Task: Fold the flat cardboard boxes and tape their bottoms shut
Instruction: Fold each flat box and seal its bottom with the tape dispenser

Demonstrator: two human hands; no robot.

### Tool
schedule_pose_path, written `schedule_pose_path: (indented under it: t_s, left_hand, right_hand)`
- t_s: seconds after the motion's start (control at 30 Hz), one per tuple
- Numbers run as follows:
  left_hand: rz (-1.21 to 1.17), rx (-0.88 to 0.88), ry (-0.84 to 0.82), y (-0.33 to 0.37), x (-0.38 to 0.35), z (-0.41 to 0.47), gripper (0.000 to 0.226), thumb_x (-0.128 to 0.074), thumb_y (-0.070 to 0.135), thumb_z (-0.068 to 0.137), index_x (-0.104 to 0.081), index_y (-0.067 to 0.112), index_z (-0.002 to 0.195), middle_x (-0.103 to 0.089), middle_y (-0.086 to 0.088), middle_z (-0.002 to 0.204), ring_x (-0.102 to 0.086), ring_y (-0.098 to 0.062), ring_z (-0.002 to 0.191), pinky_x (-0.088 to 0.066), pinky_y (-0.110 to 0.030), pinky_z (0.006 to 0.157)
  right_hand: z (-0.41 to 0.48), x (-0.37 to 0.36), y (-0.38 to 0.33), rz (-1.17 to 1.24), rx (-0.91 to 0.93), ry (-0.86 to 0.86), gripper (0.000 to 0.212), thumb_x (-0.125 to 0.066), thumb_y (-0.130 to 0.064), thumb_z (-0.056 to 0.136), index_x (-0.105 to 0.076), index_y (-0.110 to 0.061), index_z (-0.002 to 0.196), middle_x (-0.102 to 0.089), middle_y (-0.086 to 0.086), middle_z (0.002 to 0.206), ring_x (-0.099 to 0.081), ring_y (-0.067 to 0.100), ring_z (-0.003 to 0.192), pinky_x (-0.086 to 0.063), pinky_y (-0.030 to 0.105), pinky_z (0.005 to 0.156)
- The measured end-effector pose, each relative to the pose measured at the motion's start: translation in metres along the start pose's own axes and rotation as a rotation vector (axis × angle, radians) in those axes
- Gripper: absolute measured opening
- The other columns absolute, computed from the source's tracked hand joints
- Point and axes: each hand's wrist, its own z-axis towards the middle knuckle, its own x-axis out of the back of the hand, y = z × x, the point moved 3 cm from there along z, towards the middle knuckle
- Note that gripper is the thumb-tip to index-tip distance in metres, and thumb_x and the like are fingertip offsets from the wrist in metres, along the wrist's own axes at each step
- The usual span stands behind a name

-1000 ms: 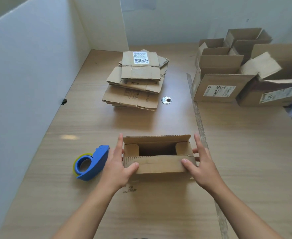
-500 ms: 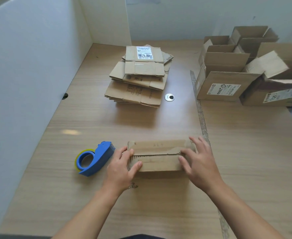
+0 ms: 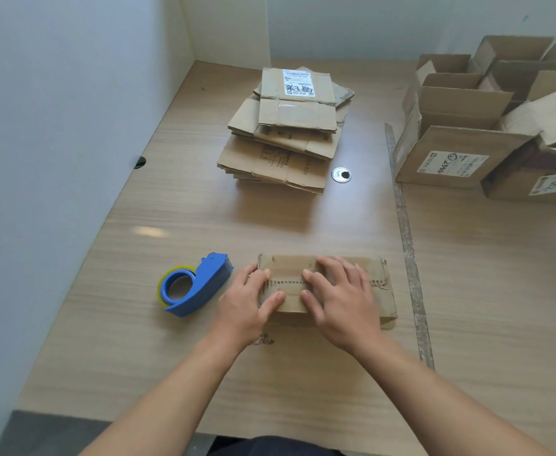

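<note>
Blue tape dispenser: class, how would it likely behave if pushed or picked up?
The tape dispenser lies flat on its side, so it would probably slide on the smooth table rather than roll. Its plastic body looks rigid and likely light.

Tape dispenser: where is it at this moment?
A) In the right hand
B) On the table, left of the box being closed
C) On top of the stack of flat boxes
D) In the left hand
B: the blue tape dispenser lies on the table left of the box, untouched, while the left hand and right hand both rest on the box's flaps.
</note>
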Motion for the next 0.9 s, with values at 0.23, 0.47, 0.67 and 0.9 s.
schedule_pose_path:
  t_s: [0.23,0.47,0.67,0.9]
  left_hand:
    - [-0.018,-0.031,0.052,-0.036,0.044,0.015,0.052,-0.053,0.052,0.09,-0.058,0.021,0.132,-0.06,0.002,0.128,-0.054,-0.018,0.119,-0.042,-0.036,0.102]
    - [0.543,0.304,-0.197,-0.11,0.049,0.028,0.075,-0.045,0.051,0.097,0.004,0.045,0.154,-0.053,-0.008,0.126,-0.05,-0.03,0.115,-0.045,-0.04,0.09]
    - [0.443,0.307,-0.13,-0.114,0.031,0.029,0.076,-0.043,0.037,0.101,0.012,0.04,0.153,-0.058,-0.006,0.105,-0.057,-0.026,0.08,-0.046,-0.036,0.069]
    - [0.288,0.2,-0.015,-0.072,0.071,0.044,0.075,-0.048,0.037,0.099,0.001,0.045,0.154,-0.059,-0.004,0.113,-0.052,-0.027,0.094,-0.044,-0.036,0.075]
  right_hand:
    - [0.0,0.0,-0.001,0.021,-0.034,0.039,0.04,-0.038,-0.062,0.089,-0.056,-0.043,0.119,-0.047,-0.007,0.138,-0.033,0.021,0.136,-0.018,0.045,0.115]
    - [0.005,0.005,-0.004,-0.083,0.012,0.005,0.04,-0.036,-0.062,0.088,-0.049,-0.04,0.12,-0.044,-0.003,0.133,-0.034,0.025,0.13,-0.021,0.044,0.109]
    - [0.003,0.005,-0.004,-0.05,-0.02,-0.028,0.042,-0.035,-0.064,0.086,-0.044,-0.044,0.122,-0.038,-0.007,0.136,-0.028,0.023,0.133,-0.016,0.042,0.11]
    - [0.006,0.012,0.004,0.329,-0.122,0.061,0.048,-0.041,-0.064,0.085,-0.041,-0.05,0.131,-0.047,-0.016,0.134,-0.04,0.014,0.127,-0.026,0.046,0.11]
